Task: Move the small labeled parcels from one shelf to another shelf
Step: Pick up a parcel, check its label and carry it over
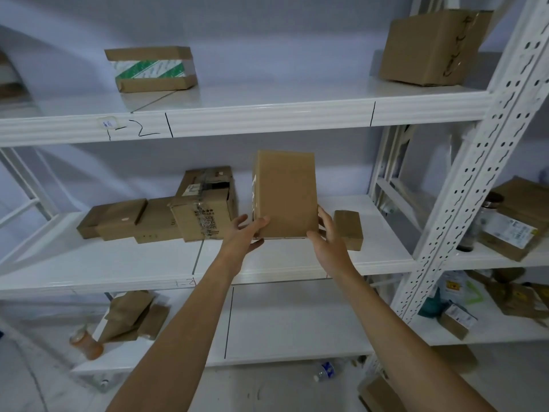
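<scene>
A plain brown cardboard parcel (286, 193) stands upright above the middle shelf (148, 263), held from both sides at its lower corners. My left hand (245, 234) grips its bottom left corner. My right hand (325, 237) grips its bottom right corner. A small brown parcel (349, 230) lies on the shelf just right of my right hand. To the left sit a taped box with a printed label (205, 208) and flat brown parcels (118, 223).
The upper shelf (267, 114) carries a box with green-striped tape (151, 68) and a large carton (430, 46). A perforated white upright (481, 162) stands at right, with more parcels (514, 227) beyond it. The bottom shelf holds paper bags (130, 316); a bottle (326, 370) lies on the floor.
</scene>
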A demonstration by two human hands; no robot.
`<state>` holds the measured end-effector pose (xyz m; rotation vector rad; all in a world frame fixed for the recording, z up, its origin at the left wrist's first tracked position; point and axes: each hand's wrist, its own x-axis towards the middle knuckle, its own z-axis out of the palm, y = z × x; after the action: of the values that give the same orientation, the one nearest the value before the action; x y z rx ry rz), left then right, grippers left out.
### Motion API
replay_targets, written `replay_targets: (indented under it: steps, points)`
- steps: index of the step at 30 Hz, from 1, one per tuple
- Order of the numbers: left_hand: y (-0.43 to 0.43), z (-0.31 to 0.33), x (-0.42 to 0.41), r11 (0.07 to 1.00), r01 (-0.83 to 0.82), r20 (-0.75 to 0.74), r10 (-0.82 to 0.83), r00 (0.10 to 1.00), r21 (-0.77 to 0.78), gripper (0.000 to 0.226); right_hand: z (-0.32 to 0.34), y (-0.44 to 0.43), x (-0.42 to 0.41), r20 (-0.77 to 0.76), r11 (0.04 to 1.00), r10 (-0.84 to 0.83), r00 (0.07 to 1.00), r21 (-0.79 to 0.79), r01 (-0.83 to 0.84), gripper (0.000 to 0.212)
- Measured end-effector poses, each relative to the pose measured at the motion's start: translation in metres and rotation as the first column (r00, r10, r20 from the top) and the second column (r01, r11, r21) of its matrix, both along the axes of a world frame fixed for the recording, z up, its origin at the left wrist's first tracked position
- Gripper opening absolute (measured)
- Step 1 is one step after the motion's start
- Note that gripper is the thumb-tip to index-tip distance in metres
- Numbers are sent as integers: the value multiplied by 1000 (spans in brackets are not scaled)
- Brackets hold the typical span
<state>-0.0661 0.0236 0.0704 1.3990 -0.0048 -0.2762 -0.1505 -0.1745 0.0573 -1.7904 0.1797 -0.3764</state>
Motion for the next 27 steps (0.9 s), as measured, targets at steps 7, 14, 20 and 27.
replay_targets:
  steps: [7,14,20,27]
  points:
    - [-22,9,-27,944,-203,316,115,942,260,74,16,5,6,-93,1000,-17,996,-23,15,109]
    - [-43,17,-61,840,-346,462,131,877,418,80,31,9,20,-116,1000,-28,993,0,28,127]
    - [-34,14,-62,866,-257,461,34,887,429,74,24,7,18,-101,993,-115,988,-5,115,121]
    - [6,20,-42,971,133,91,-153,984,198,110,27,-16,6,-145,932,121,982,356,-62,75]
